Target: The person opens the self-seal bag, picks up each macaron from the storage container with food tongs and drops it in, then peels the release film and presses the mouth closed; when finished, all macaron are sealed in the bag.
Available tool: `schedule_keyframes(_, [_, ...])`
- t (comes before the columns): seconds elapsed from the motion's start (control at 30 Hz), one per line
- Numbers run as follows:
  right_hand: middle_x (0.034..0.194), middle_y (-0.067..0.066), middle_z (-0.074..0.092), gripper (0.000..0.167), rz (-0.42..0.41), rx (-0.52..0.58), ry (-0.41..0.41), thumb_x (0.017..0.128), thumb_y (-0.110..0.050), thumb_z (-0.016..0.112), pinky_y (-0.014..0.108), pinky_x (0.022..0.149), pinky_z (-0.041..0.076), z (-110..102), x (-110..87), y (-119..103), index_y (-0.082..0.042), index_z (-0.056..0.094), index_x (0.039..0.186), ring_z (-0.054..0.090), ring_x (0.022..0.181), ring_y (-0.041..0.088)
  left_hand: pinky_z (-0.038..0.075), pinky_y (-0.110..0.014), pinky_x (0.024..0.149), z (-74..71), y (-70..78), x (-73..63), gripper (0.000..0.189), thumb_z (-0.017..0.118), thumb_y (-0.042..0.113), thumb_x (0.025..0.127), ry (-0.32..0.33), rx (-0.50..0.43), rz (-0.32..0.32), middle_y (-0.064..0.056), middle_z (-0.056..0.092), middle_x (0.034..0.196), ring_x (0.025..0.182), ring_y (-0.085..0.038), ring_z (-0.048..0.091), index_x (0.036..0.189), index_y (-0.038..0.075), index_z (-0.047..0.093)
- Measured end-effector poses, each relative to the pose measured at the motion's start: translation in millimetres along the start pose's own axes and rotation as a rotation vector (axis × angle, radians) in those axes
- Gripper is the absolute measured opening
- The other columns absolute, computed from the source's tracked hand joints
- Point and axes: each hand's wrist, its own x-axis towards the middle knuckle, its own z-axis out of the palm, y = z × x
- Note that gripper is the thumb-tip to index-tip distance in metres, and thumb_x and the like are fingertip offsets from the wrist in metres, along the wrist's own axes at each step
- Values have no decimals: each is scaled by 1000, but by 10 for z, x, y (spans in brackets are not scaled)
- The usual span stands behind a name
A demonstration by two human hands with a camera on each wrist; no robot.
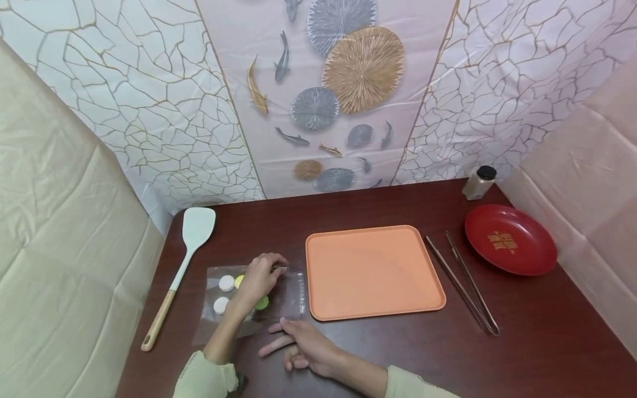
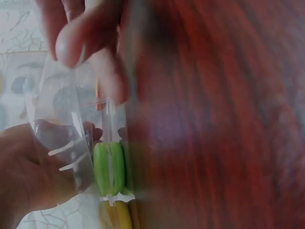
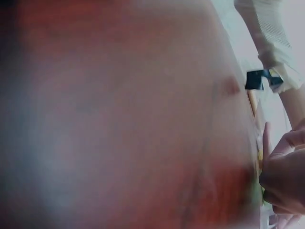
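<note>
A clear plastic bag [image 1: 288,296] lies on the table with small round pieces in it, among them a white piece [image 1: 226,283], a yellow piece [image 1: 239,281] and a green piece [image 1: 261,303]. My left hand [image 1: 259,279] is over the bag and pinches its film, which rises from the table in the left wrist view beside a green piece [image 2: 100,169]. The left palm hides part of the bag's contents. My right hand [image 1: 311,345] is just in front of the bag's near right corner, two fingers extended, holding nothing.
An orange tray [image 1: 373,273] sits right of the bag. Beyond it are metal tongs [image 1: 465,282], a red plate [image 1: 527,243] and a black-capped jar [image 1: 479,183]. A spatula [image 1: 181,265] with a wooden handle lies at the left. Cloth-covered walls [image 1: 164,110] border the table.
</note>
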Motion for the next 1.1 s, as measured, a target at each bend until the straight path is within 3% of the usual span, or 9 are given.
schedule_keyframes(0.17, [124,37,74,44,-37,-36,-8,120,-21,40,10,40,30,-19,19,-68,8,55,149,58,46,0,59,-45,71,-9,-197,-28,8,71,11,106,69,-92,34,-3,78,85,77,-21,72,99,9,75])
schedule_keyframes(0.27, [125,33,76,45,-103,-154,-12,120,-21,40,12,39,32,-63,7,-139,10,54,151,53,43,-1,55,-40,64,-4,-332,-73,12,68,15,109,138,-154,26,1,79,79,67,-14,70,98,10,70])
schedule_keyframes(0.37, [88,20,81,44,-226,-390,31,120,-23,43,15,36,33,-161,9,-237,10,66,139,47,38,-3,56,-43,64,-99,-282,-146,8,68,10,108,202,-187,-72,-5,82,82,69,-21,76,100,6,69])
schedule_keyframes(0.47, [55,2,67,40,-376,-623,114,118,-20,47,16,33,33,-284,22,-344,8,74,126,46,35,-3,54,-36,63,-148,-273,-192,6,67,7,108,272,-218,-164,-12,83,87,73,-29,79,105,3,69])
schedule_keyframes(0.5, [48,0,60,39,-409,-676,141,117,-19,47,17,33,33,-321,23,-386,8,76,124,47,34,-2,56,-34,65,-205,-201,-218,6,66,5,108,284,-242,-206,-14,83,88,75,-30,80,106,1,69])
schedule_keyframes(0.53, [48,-3,61,38,-439,-712,162,117,-16,48,16,34,33,-353,19,-428,7,76,122,49,35,-2,57,-29,64,-212,-194,-233,7,65,5,109,308,-267,-225,-16,83,89,75,-31,81,108,-1,69])
schedule_keyframes(0.67, [51,10,62,31,-484,-746,213,114,-9,52,16,39,33,-436,-12,-599,8,78,116,51,38,2,57,-17,60,-208,-185,-294,7,64,3,110,410,-383,-263,-19,82,89,71,-22,81,109,-2,67])
schedule_keyframes(0.93, [72,15,72,20,-744,-764,281,110,-11,68,19,52,50,-586,-4,-736,-1,82,100,57,44,6,59,-19,62,-243,-113,-479,11,62,-2,109,568,-613,-221,-26,80,87,67,-2,77,115,-10,66])
schedule_keyframes(1.1, [85,19,77,18,-853,-745,290,109,-7,68,23,54,54,-623,-12,-805,-5,83,100,58,45,12,44,-12,55,-323,-68,-581,16,62,-2,110,621,-619,-196,-25,80,87,68,-5,79,123,-5,70])
